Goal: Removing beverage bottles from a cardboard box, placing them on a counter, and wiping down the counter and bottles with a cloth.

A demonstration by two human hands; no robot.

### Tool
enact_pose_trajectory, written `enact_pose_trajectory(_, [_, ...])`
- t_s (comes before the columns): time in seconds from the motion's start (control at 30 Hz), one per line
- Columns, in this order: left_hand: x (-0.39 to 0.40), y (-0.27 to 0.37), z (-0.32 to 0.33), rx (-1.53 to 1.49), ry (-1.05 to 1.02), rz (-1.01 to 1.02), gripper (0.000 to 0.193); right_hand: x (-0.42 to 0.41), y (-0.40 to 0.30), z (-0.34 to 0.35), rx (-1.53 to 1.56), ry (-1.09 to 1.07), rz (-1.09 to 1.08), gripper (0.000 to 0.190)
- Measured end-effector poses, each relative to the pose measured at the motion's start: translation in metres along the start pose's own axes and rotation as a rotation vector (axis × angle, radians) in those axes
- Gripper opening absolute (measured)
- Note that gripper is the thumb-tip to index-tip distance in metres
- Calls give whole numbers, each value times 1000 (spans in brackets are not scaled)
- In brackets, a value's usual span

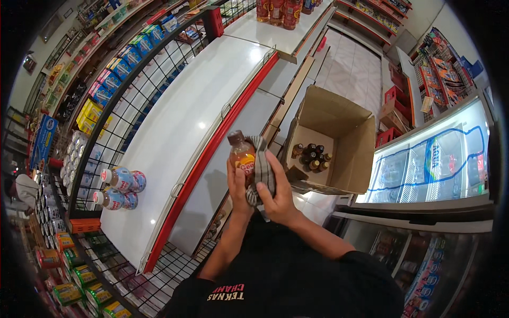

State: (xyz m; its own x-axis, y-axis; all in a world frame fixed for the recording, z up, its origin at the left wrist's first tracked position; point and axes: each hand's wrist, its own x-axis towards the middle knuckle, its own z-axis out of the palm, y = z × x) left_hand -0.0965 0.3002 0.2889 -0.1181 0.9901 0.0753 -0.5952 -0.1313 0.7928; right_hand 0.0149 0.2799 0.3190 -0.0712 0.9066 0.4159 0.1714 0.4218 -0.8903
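My left hand [239,190] grips a plastic drink bottle [242,153] of amber liquid with a brown cap and an orange label. A striped grey cloth [262,163] wraps the bottle's right side, and my right hand [278,192] presses that cloth against it. Both hands are in front of my body, near the red front edge [214,155] of a white shelf [191,95]. On this shelf, two bottles [119,189] with white caps and blue-pink labels lie close together at the near left in the picture.
An open cardboard box [354,155] with several small dark bottles [316,155] inside stands to the right. Further along the shelf are several amber bottles [278,14]. Black wire mesh [135,91] borders the shelf at left, with boxed goods and cans beyond. A lit drinks cooler [437,159] is at right.
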Motion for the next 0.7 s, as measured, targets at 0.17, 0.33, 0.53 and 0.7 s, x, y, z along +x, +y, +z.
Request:
enact_pose_trajectory(0.17, [-3,2,-22,-55,-71,-134,76,0,-8,-7,-94,-34,-57,61])
enact_pose_trajectory(0.33, [-8,1,-17,-39,-190,-145,86,25,1,-13,258,-30,127,57])
enact_pose_trajectory(0.53, [3,20,-12,51,-36,-42,65,-2,-4,18,-338,-50,-293,66])
enact_pose_trajectory(0.7, [-7,16,-23,128,-149,51,79,4,1,7,-98,-58,-158,68])
